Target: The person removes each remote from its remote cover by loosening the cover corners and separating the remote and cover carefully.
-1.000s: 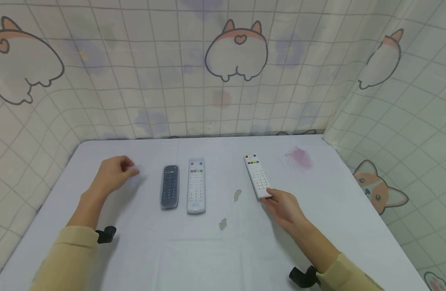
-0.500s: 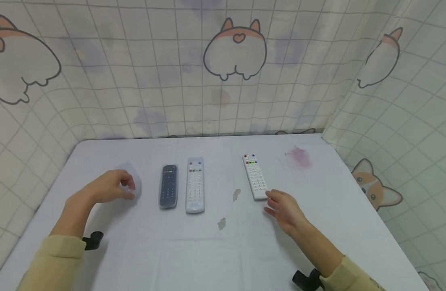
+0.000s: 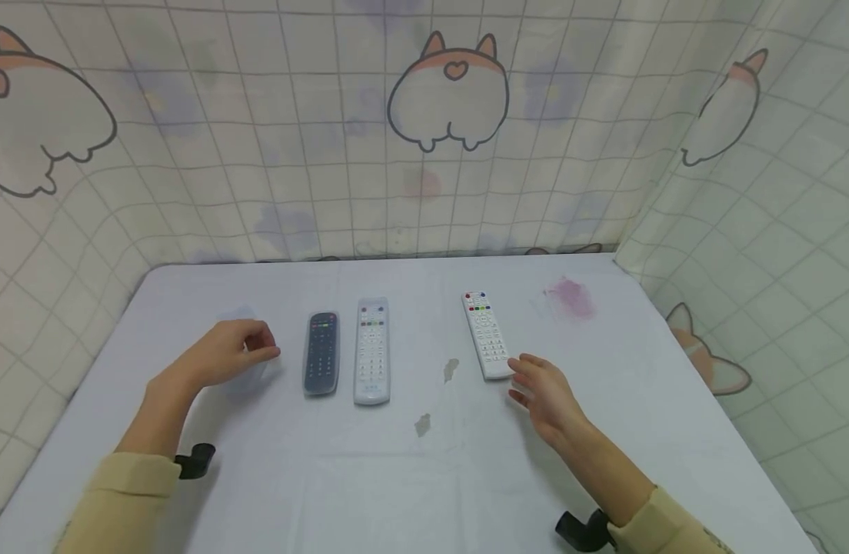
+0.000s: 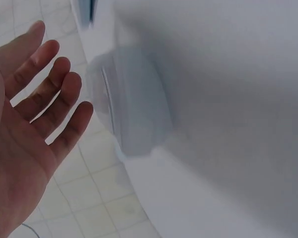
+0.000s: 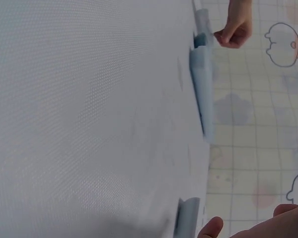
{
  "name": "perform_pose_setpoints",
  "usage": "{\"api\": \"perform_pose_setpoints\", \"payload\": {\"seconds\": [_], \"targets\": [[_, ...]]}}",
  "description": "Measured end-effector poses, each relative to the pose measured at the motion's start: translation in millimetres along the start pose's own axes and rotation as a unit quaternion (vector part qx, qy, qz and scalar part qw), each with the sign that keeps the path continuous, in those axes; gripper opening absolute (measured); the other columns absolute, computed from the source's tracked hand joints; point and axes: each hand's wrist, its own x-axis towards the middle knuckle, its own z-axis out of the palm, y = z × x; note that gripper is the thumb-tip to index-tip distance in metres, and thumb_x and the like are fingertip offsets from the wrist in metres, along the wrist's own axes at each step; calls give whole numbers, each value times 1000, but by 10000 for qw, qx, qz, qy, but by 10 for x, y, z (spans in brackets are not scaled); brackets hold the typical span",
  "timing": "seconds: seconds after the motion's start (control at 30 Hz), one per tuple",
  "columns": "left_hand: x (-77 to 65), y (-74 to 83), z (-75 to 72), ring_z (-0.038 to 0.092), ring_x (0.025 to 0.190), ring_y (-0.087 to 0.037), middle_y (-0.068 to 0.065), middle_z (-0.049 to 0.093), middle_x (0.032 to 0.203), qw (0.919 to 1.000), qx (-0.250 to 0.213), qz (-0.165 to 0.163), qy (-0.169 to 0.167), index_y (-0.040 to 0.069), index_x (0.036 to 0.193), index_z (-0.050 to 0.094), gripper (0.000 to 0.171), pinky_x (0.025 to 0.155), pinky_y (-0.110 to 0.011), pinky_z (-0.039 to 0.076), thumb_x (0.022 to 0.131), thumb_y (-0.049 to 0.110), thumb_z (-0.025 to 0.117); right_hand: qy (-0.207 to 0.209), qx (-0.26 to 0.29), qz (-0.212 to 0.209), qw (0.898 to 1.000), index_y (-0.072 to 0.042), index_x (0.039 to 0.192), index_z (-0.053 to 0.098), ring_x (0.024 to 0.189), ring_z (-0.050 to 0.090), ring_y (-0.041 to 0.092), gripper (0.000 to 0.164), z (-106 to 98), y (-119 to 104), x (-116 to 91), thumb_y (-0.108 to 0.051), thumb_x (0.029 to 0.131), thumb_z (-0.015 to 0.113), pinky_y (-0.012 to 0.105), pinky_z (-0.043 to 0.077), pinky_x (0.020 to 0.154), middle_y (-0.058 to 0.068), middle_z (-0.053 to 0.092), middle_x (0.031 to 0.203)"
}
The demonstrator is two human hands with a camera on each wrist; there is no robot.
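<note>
My left hand (image 3: 224, 355) hovers over the left part of the table, fingers loosely curled around nothing. Just beneath it stands a translucent, bluish, roll-like object (image 4: 139, 104), mostly hidden by the hand in the head view; the left wrist view shows a gap between them. My right hand (image 3: 547, 396) has loosely spread fingers, its fingertips at the near end of a white remote control (image 3: 487, 335), which lies tilted on the table. Whether they touch it is unclear. Between the hands lie a dark remote control (image 3: 321, 354) and a pale remote control (image 3: 372, 352) in a clear cover, side by side.
A white cloth covers the table (image 3: 383, 492), with two grey patches and a pink stain (image 3: 570, 298). A grid-patterned curtain (image 3: 307, 154) with cartoon dogs surrounds its back and sides. Both wrists carry black camera mounts.
My right hand has loosened its grip on the white remote control, which now lies on the table. The left hand moved down and left, then back right over the translucent object.
</note>
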Motion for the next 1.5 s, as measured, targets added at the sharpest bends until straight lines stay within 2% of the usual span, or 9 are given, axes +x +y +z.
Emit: {"api": "perform_pose_setpoints", "payload": {"seconds": [0.17,0.43,0.53,0.63,0.7,0.83,1.03,1.23,1.5], "targets": [[115,180,114,54,76,-17,3,63,81,9997,-100,108,217,7,93,71,9,69,-37,47,97,15,72,199,5,-191,9996,7,157,17,143,22,36,66,9,-8,5,-13,105,52,46,31,114,20,20,162],[359,485,378,56,80,-21,-3,63,86,9984,-267,-61,492,1,100,71,11,71,-38,50,97,12,71,144,77,-415,9990,6,154,26,134,34,33,57,153,-58,23,-12,105,51,42,36,112,20,29,155],[430,598,463,60,87,-23,-7,67,94,9976,-422,-257,483,-1,108,71,19,79,-41,53,99,15,70,3,93,-461,9989,7,152,28,129,38,32,54,220,-66,35,-10,106,50,40,40,109,20,32,152],[483,705,543,63,98,-27,-13,69,106,9955,-599,-585,439,-3,119,69,30,88,-45,54,101,21,68,-252,64,-496,9984,8,150,29,127,42,33,53,292,-53,59,-9,105,51,36,46,104,22,33,150],[504,766,579,64,106,-31,-16,68,114,9931,-775,-773,427,-3,126,66,37,94,-48,53,102,25,67,-421,9,-472,9980,9,149,31,128,44,35,52,353,-41,87,-9,105,53,35,48,102,21,34,149],[530,855,625,61,118,-37,-21,65,127,9858,-1213,-1094,380,-3,134,61,44,99,-51,51,103,28,63,-740,-162,-388,9964,9,145,38,130,47,40,47,492,-1,160,-9,105,54,40,47,107,23,41,144],[545,941,666,49,134,-43,-27,51,145,9753,-1705,-1405,56,-1,148,47,54,108,-58,42,107,33,54,-1284,-513,-215,9902,9,145,43,131,50,42,45,684,85,279,-11,105,54,44,46,109,27,46,145],[529,1013,705,45,137,-45,-28,48,148,9685,-1817,-1702,-99,0,152,42,56,110,-61,39,108,32,52,-1741,-601,5,9829,11,146,43,131,52,39,48,861,150,374,-9,105,55,41,48,106,28,47,147],[524,1143,738,47,135,-47,-31,48,146,9682,-1675,-1845,-231,-1,154,39,59,109,-62,40,107,34,52,-1996,-697,132,9773,12,148,41,135,50,38,49,1082,213,480,-9,105,53,43,45,110,28,44,150]]}}
